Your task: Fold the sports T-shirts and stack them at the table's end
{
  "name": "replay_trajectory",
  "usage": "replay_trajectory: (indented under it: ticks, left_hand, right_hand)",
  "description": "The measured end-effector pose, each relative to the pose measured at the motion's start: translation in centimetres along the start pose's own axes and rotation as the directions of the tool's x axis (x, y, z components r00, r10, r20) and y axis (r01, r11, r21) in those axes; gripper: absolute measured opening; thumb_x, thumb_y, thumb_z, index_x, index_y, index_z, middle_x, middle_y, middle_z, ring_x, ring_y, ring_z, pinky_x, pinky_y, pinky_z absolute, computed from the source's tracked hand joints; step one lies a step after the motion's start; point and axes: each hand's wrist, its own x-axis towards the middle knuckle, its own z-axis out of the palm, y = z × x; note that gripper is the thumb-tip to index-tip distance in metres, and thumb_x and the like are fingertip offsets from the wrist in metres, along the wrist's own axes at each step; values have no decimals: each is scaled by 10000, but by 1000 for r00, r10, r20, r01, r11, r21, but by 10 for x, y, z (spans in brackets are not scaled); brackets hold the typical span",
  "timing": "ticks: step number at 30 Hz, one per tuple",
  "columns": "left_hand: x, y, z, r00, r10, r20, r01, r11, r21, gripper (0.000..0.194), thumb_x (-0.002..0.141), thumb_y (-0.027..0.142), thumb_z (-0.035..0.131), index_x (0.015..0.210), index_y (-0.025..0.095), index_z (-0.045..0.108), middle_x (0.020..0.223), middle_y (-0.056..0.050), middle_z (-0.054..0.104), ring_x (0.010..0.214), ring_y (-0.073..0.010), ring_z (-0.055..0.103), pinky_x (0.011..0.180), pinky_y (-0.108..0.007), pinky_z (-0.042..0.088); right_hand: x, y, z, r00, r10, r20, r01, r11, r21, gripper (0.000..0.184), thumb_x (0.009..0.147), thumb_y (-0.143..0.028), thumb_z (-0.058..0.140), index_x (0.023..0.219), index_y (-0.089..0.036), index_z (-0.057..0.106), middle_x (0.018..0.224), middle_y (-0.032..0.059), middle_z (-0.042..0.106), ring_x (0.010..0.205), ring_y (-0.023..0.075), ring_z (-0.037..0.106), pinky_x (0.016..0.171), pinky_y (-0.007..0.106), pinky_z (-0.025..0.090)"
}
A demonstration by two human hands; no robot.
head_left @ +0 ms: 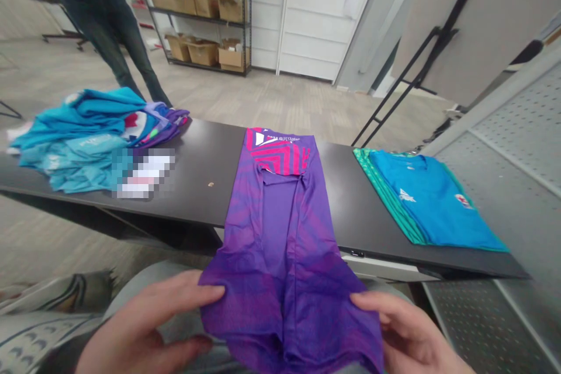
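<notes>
Looks to be partway through folding the purple shirt [307, 239], with both long sides turned in toward the middle and a gap left open between them toward the far end. Calls next, most likely, for lifting the near end up and over onto the far part, keeping both edges level and the turned-in sides flat; could easily pull those sides apart or crease them along the gap if drawn unevenly. Seems held at both near edges: gripped lightly on the left by the left hand [149, 312], with one digit laid over the cloth and the rest partly hidden, and pinched on the right by the right hand [407, 327], with the thumb on top and the fingers tucked behind. Lies, then, directly between the two hands at its near end, touching both, and runs straight away from them onto the table [197, 158]. Rests flat there, showing pink stripes and white lettering at the far end, but spreads wider and more rumpled past the near edge of the table, held up off any support but the hands as far as can be told. Sits between a loose pile of clothes [87, 123] at the left and a blue shirt [432, 196] laid flat over a green shirt [393, 204] at the right, well apart from both.
</notes>
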Motion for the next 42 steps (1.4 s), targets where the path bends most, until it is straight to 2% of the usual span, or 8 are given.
replay_trajectory:
  ticks: [6, 10, 14, 18, 23, 34, 38, 42]
  left_hand:
    - [117, -23, -13, 956, 267, -119, -247, 955, 162, 389, 1072, 98, 646, 1328, 298, 860, 1134, -70, 883, 1017, -187, 850, 981, -257, 671]
    - [197, -49, -17, 970, 95, -225, -91, 995, 29, 202, 1036, 327, 769, 1106, 202, 911, 999, -99, 884, 864, -228, 839, 841, -288, 682]
    - [289, -102, -13, 958, -46, -282, -3, 985, -171, 392, 944, 537, 810, 948, 148, 855, 896, -104, 835, 825, -244, 775, 808, -338, 643]
    - [352, -170, 3, 973, -161, -164, 152, 986, -68, 373, 850, 533, 726, 817, 163, 768, 838, -76, 753, 815, -230, 695, 809, -348, 572]
    - [361, -215, 22, 960, -277, -46, 281, 945, 169, 365, 916, 543, 632, 846, 197, 726, 756, -22, 674, 725, -201, 595, 744, -330, 469]
    - [391, -225, 20, 942, -291, -170, 331, 894, 303, 381, 1010, 498, 580, 944, 176, 771, 815, -66, 707, 806, -240, 624, 791, -348, 455]
    - [397, -233, 26, 924, -361, -125, 366, 743, 560, 342, 1011, 482, 651, 1027, 189, 829, 1032, -150, 794, 1060, -338, 698, 977, -426, 506]
    - [395, -226, 27, 909, -362, -206, 410, 690, 596, 481, 1066, 462, 624, 1404, 161, 788, 1376, -239, 771, 1285, -424, 675, 1135, -566, 507]
  right_hand:
    - [110, -38, -8, 915, -368, -168, 353, 929, -114, 249, 931, -464, 978, 1104, -289, 944, 917, 107, 890, 709, 237, 851, 662, 286, 709]
    - [187, -57, -24, 894, -396, -209, 374, 917, -135, 414, 1018, -616, 848, 1057, -207, 899, 573, 11, 683, 434, 146, 582, 433, 250, 488]
    - [283, -73, -50, 859, -454, -237, 410, 887, -213, 474, 930, -675, 866, 947, -202, 852, 731, 25, 730, 626, 165, 609, 578, 287, 503]
    - [371, -59, -68, 931, -315, -186, 252, 920, -299, 523, 831, -704, 806, 912, -188, 791, 838, 52, 761, 767, 217, 649, 711, 344, 528]
    - [411, -22, -72, 938, -307, -164, 174, 822, -542, 425, 887, -638, 668, 814, -219, 669, 779, 11, 663, 748, 196, 577, 722, 337, 450]
    - [446, -33, -83, 882, -342, -324, -18, 662, -749, 334, 1025, -488, 569, 837, -231, 671, 823, 51, 719, 845, 247, 643, 791, 349, 461]
    - [457, -29, -81, 923, -217, -318, -199, 439, -876, 288, 1075, -427, 615, 1000, -202, 779, 1062, 121, 821, 1037, 307, 722, 988, 432, 495]
    - [457, -28, -78, 898, -268, -350, -215, 428, -878, 434, 1105, -436, 615, 1426, -171, 736, 1310, 186, 803, 1252, 364, 717, 1120, 518, 504]
